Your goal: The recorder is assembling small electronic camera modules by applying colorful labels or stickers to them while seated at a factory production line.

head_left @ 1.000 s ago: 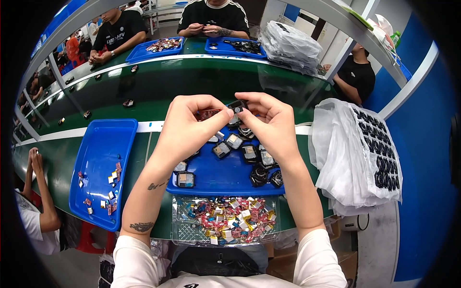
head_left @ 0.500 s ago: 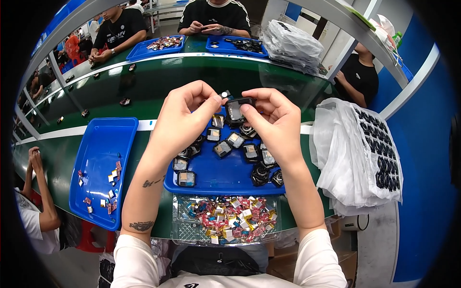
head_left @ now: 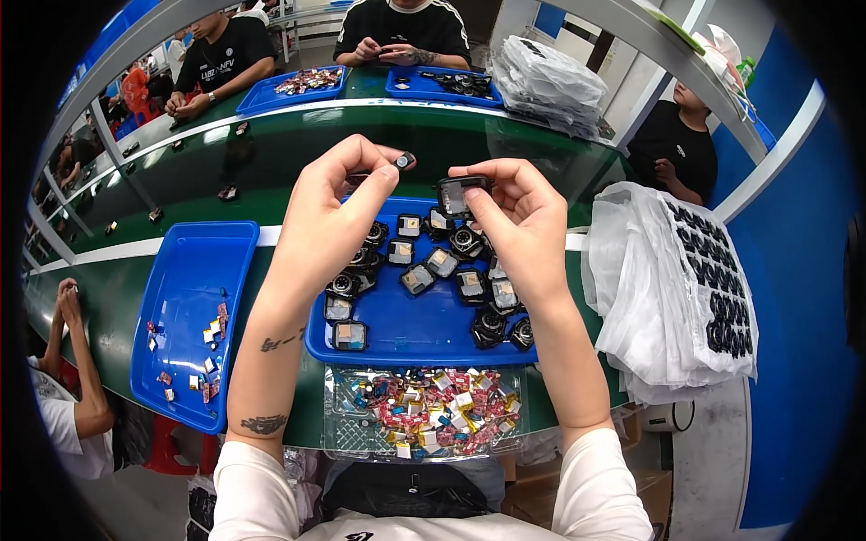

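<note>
My left hand [head_left: 336, 216] pinches a small dark part [head_left: 404, 161] with a round silvery disc between thumb and fingers. My right hand [head_left: 516, 225] grips a black square watch-like case [head_left: 454, 197], its open grey inside turned toward me. A gap separates the two pieces. Below them lies a blue tray [head_left: 406, 341] of similar cases, some showing grey and tan insides, others a round black dial-like side. Nearest my body, a clear plastic tray [head_left: 341, 431] holds a heap of small silver, yellow, red and blue electronic parts.
A blue tray [head_left: 180, 302] with a few small parts lies left. White sheet stacks with black pieces [head_left: 667, 298] stand right. Beyond runs a dark green belt [head_left: 298, 162] carrying scattered units, with co-workers [head_left: 401, 36] along it. A grey metal frame [head_left: 767, 171] crosses overhead.
My left hand has drawn up and left with the small part, away from the case. My right hand has shifted slightly, still holding the case. Units on the belt have moved a little left.
</note>
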Tool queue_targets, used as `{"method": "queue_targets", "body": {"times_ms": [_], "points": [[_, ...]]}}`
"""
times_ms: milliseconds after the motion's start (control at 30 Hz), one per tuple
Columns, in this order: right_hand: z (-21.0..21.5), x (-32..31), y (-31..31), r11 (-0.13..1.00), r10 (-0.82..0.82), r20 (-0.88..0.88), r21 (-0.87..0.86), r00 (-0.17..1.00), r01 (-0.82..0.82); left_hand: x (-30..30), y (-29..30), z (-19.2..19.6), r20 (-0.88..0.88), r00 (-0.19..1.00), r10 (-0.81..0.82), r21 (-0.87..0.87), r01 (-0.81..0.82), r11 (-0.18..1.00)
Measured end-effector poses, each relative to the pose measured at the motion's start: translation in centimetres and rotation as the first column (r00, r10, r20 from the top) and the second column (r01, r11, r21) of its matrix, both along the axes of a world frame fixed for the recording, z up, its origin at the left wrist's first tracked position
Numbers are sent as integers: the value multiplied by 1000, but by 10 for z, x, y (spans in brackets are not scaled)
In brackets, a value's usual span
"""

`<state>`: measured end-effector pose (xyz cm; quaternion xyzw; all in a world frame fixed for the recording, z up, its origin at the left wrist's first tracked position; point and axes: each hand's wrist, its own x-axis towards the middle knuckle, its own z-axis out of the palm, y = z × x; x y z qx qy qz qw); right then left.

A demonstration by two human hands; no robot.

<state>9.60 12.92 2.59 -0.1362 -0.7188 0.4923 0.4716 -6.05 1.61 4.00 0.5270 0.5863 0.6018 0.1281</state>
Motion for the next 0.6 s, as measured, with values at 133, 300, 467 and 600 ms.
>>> {"method": "queue_targets", "body": {"times_ms": [133,300,467,600], "points": [[3,3,-4,976,168,-29,-132,985,-171,2,2,-2,188,959,-214,23,213,977],[1,4,1,996,80,6,-35,997,-80,4,0,3,300,915,-271,119,246,962],[1,3,1,996,-2,98,-91,995,11,8,-4,3,207,962,-176,-49,190,981],[-4,0,-8,1000,18,147,1,989,-18,12,2,-2,97,989,-116,-116,127,985]]}}
